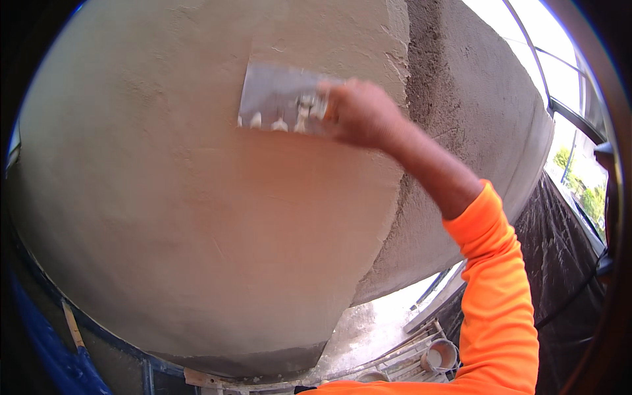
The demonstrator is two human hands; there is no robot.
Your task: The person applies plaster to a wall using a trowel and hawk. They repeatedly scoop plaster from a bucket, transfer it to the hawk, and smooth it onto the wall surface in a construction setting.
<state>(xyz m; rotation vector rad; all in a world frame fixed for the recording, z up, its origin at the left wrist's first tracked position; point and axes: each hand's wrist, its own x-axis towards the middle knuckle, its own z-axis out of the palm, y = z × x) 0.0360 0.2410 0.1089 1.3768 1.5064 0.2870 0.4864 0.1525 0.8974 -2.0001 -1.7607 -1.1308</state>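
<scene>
My right hand point(365, 115) is closed around the handle of a plastering trowel point(270, 95) with a wide, flat metal blade. The blade lies against the smooth, pale plaster point(197, 217) that covers most of the wall. Small dabs of plaster cling along the blade's lower edge. Some motion blur softens the hand and the trowel. To the right of a ragged edge, the wall carries a rougher, darker grey coat point(467, 118). An orange sleeve covers my right forearm from below the wrist. My left hand does not show.
Below, a bucket point(439, 355) stands on plaster-spattered boards. Black plastic sheeting point(556, 250) hangs at the right, under dark metal bars. At the lower left are a blue frame point(43, 266) and blue material point(49, 349). Some ridges mark the upper plaster.
</scene>
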